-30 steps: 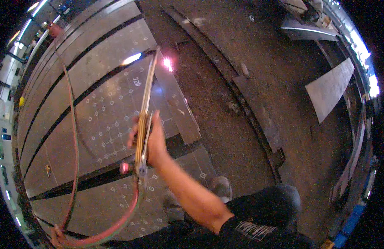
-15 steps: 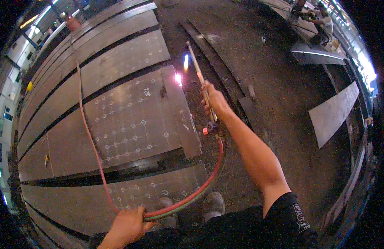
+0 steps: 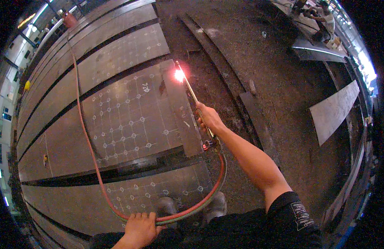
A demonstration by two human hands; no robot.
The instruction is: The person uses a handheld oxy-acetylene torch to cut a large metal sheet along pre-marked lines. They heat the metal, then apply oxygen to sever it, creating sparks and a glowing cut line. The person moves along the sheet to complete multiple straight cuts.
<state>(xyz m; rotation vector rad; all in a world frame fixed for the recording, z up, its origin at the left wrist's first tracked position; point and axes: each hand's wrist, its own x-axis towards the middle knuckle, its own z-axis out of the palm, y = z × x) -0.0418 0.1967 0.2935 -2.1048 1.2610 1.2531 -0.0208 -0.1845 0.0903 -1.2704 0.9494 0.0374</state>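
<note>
The torch (image 3: pixel 191 89) slants over the right edge of the white-marked plate (image 3: pixel 158 89), its tip by a bright glow (image 3: pixel 179 75) at the far corner and its handle wrapped in the right hand (image 3: pixel 211 119). From its near end, red and green hoses (image 3: pixel 192 208) curve past the shoes (image 3: pixel 217 205) to the left hand (image 3: pixel 141 229), whose fingers curl over them; another person (image 3: pixel 326 20) is far off, upper right.

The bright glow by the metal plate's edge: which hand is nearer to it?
Right. The right hand grips the torch below and right of the glow; the left hand is farther off, on the hoses near the picture's lower edge.
</note>
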